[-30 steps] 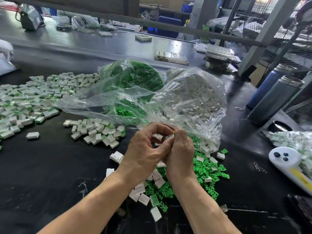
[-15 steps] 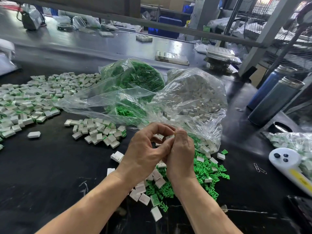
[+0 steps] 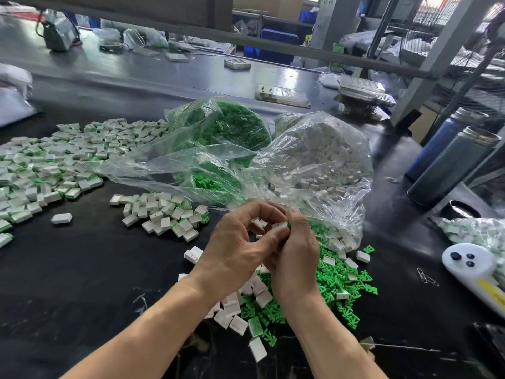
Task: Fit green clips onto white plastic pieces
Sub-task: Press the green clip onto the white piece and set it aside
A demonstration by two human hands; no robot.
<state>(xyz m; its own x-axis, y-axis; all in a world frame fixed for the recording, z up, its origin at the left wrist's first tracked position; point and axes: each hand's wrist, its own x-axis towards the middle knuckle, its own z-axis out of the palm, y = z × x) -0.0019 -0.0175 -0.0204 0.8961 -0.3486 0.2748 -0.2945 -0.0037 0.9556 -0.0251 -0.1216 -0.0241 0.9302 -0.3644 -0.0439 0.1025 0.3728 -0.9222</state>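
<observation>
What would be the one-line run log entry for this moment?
step: fitting clip | left hand: pinches white piece | right hand: holds same piece | loose green clips: on table

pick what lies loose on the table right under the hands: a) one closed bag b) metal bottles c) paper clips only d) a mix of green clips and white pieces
d: below the left hand and right hand lies a scattered pile of green clips mixed with white pieces.
</observation>
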